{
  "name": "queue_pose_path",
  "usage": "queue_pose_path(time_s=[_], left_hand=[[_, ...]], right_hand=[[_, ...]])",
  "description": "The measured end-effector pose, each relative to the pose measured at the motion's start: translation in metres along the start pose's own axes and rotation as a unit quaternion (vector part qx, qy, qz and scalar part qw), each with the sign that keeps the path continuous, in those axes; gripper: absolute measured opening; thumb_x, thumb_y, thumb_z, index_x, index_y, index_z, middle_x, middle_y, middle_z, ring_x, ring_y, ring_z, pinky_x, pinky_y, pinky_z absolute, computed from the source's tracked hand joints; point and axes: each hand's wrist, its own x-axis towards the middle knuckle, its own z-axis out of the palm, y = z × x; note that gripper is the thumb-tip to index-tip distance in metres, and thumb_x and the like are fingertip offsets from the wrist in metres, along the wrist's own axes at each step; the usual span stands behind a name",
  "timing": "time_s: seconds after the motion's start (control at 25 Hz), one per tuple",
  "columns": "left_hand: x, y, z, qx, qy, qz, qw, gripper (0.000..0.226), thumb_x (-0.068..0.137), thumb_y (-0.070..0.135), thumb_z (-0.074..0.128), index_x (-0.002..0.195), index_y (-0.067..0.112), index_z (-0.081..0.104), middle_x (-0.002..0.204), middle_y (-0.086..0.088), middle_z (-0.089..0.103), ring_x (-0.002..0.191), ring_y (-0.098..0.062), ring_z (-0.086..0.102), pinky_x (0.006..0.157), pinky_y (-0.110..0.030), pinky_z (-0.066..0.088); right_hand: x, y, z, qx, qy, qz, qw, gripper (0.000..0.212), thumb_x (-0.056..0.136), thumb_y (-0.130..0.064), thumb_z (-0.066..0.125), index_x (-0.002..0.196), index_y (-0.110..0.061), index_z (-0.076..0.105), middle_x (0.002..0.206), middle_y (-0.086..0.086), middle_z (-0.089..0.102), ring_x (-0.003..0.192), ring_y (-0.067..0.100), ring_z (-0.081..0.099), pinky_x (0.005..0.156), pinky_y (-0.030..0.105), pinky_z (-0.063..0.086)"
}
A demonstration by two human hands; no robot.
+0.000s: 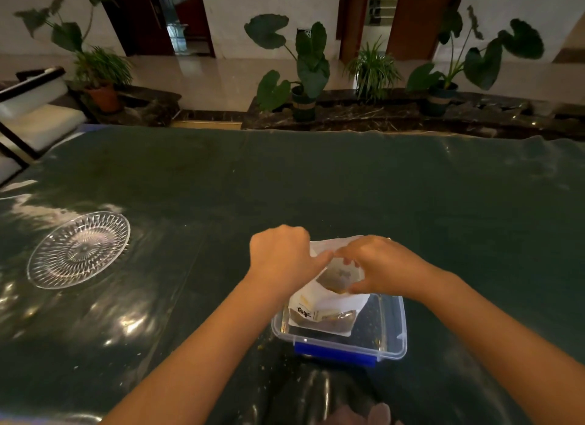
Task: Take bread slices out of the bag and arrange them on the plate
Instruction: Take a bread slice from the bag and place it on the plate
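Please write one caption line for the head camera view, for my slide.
Both hands, left hand and right hand, grip the bread bag over a clear container; glass plate waits empty.

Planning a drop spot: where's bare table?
Free: the wide table stretch between the glass plate and the clear container, plus everything beyond. Crowded: both hands, left and right, on the bag over the container.

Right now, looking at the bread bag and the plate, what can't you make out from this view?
- Bread slices: head view, hidden by the white plastic bread bag and both hands; number unknown.
- Bag mouth: covered by the left hand and right hand; how far open is unclear.
- Bag print: too small and blurred to read.
- Clear plastic box with blue latch: floor partly hidden by the bag.
- Clear cut-glass plate: no slices visible.
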Motion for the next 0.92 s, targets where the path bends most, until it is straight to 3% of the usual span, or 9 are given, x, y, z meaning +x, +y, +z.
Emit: queue_pose_path(time_s=[0.12, 0.2, 0.28, 0.44, 0.56, 0.72, 0.84, 0.92], left_hand=[[0.003, 0.018, 0.012, 0.052, -0.046, 0.004, 0.998, 0.052, 0.072, 0.069, 0.053, 0.075, 0.018, 0.062, 0.063, 0.002, 0.054, 0.056, -0.014, 0.053, 0.048, -0.025, 0.035], [0.004, 0.018, 0.022, 0.05, -0.02, 0.022, 0.998, 0.051, 0.073, 0.06, 0.06, 0.101, 0.017, 0.062, 0.086, -0.003, 0.059, 0.074, -0.019, 0.059, 0.056, -0.029, 0.04], [0.005, 0.016, 0.028, 0.033, -0.007, 0.026, 0.999, 0.046, 0.077, 0.05, 0.063, 0.109, 0.018, 0.056, 0.093, -0.005, 0.063, 0.079, -0.022, 0.062, 0.057, -0.029, 0.041], [0.003, -0.004, 0.032, -0.118, -0.019, -0.037, 0.992, 0.019, 0.08, 0.032, 0.065, 0.089, 0.018, 0.057, 0.076, -0.001, 0.063, 0.064, -0.015, 0.059, 0.05, -0.024, 0.042], [0.002, -0.027, 0.033, -0.244, -0.052, -0.112, 0.962, 0.004, 0.074, 0.017, 0.068, 0.074, 0.019, 0.064, 0.072, 0.0, 0.068, 0.068, -0.015, 0.065, 0.06, -0.03, 0.053], [-0.011, -0.041, 0.034, -0.315, -0.093, -0.133, 0.935, 0.025, 0.073, 0.008, 0.065, 0.06, 0.029, 0.065, 0.059, 0.009, 0.067, 0.057, -0.005, 0.064, 0.064, -0.028, 0.058], [-0.02, -0.039, 0.037, -0.335, -0.098, -0.112, 0.931, 0.028, 0.075, 0.008, 0.066, 0.06, 0.032, 0.065, 0.061, 0.011, 0.066, 0.058, -0.003, 0.064, 0.06, -0.022, 0.057], [-0.023, -0.038, 0.038, -0.334, -0.1, -0.095, 0.932, 0.028, 0.076, 0.01, 0.067, 0.061, 0.033, 0.064, 0.063, 0.014, 0.065, 0.061, 0.003, 0.064, 0.051, -0.01, 0.049]], right_hand=[[-0.005, 0.003, 0.0, -0.039, -0.004, -0.016, 0.999, 0.053, 0.07, -0.039, 0.071, 0.119, -0.028, 0.055, 0.109, -0.003, 0.066, 0.092, 0.012, 0.059, 0.072, 0.021, 0.047], [-0.009, 0.005, 0.003, -0.048, -0.014, -0.015, 0.999, 0.054, 0.07, -0.041, 0.07, 0.12, -0.029, 0.054, 0.111, -0.005, 0.065, 0.09, 0.011, 0.059, 0.07, 0.021, 0.049], [-0.013, 0.007, 0.003, -0.054, -0.025, -0.012, 0.998, 0.057, 0.07, -0.045, 0.069, 0.122, -0.03, 0.052, 0.113, -0.006, 0.064, 0.093, 0.012, 0.059, 0.073, 0.024, 0.052], [-0.021, 0.01, 0.003, -0.092, -0.012, -0.021, 0.995, 0.064, 0.067, -0.056, 0.065, 0.122, -0.03, 0.047, 0.118, -0.006, 0.062, 0.105, 0.017, 0.056, 0.076, 0.034, 0.053], [-0.02, 0.008, 0.006, -0.11, -0.001, -0.019, 0.994, 0.075, 0.064, -0.059, 0.065, 0.127, -0.03, 0.038, 0.127, -0.005, 0.058, 0.111, 0.019, 0.055, 0.074, 0.033, 0.05], [-0.019, 0.0, 0.008, -0.105, -0.015, -0.001, 0.994, 0.092, 0.061, -0.061, 0.067, 0.137, -0.033, 0.023, 0.14, -0.007, 0.047, 0.119, 0.018, 0.05, 0.079, 0.032, 0.047], [-0.016, -0.008, 0.01, -0.064, -0.041, 0.009, 0.997, 0.086, 0.062, -0.055, 0.071, 0.133, -0.032, 0.03, 0.133, -0.006, 0.053, 0.112, 0.017, 0.054, 0.075, 0.028, 0.046], [-0.004, -0.018, 0.009, 0.019, -0.085, 0.007, 0.996, 0.074, 0.065, -0.044, 0.073, 0.129, -0.032, 0.039, 0.121, -0.004, 0.06, 0.1, 0.015, 0.058, 0.07, 0.024, 0.049]])
